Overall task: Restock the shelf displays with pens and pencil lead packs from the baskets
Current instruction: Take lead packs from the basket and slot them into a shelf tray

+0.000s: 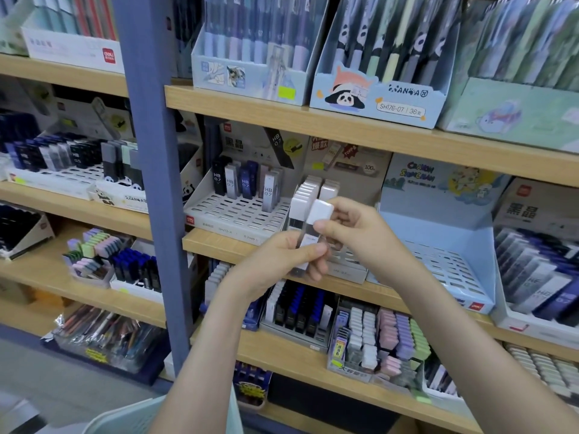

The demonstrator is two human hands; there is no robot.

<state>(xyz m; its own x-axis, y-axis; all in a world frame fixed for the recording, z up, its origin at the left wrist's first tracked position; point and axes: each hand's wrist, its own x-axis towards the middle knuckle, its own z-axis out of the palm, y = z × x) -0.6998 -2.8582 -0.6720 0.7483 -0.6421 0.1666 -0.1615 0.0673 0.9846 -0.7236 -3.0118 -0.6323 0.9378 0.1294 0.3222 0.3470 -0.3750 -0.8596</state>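
Lead pack point(319, 212): white-capped, upright. Pinched at base by left hand point(282, 261), at cap by right hand point(354, 225). Held just before display tray point(347, 270), likely for slotting beside matching row point(308, 191). Basket point(125, 416) below.

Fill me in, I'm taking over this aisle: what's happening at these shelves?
A person is restocking pencil lead. Their left hand grips the lower end of a white-capped lead pack, while the right hand pinches its cap, in front of the middle shelf's row of matching white packs. The pack is not yet in the display. A pale basket rim shows at the bottom edge.
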